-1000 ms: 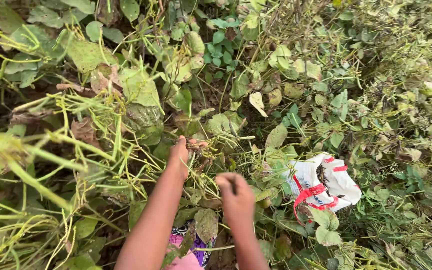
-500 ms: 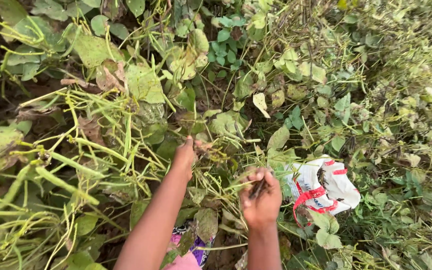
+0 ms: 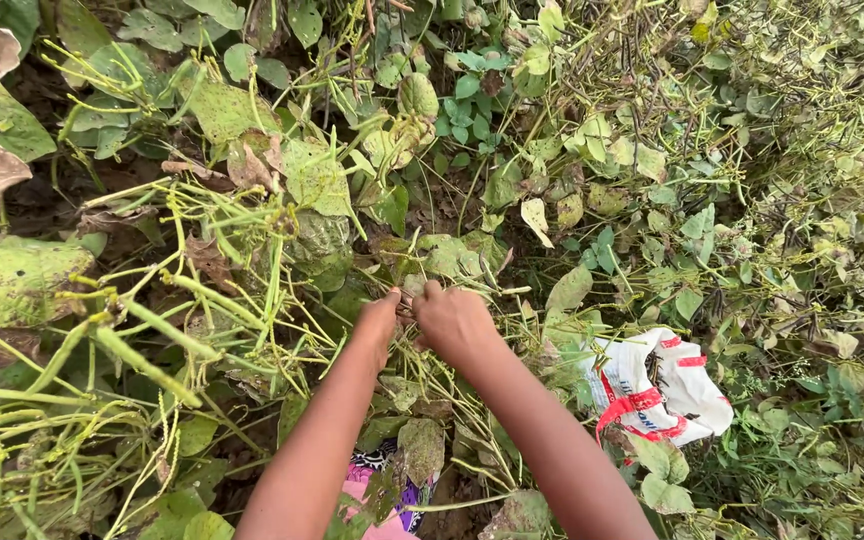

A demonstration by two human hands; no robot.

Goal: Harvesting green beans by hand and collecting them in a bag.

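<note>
Green, thin and bendy, the bean pods [image 3: 407,305] sit mid-frame in the vines. The left hand [image 3: 380,322] and right hand [image 3: 455,322] meet there, fingers pinched on one. Light stuff that probably snaps easily, so the stalk end looks best to grip. White bag [image 3: 667,385] lies lower right.

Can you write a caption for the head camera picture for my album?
Two hands, left hand and right hand, meet among leafy bean plants, a white-and-red bag nearby.
</note>
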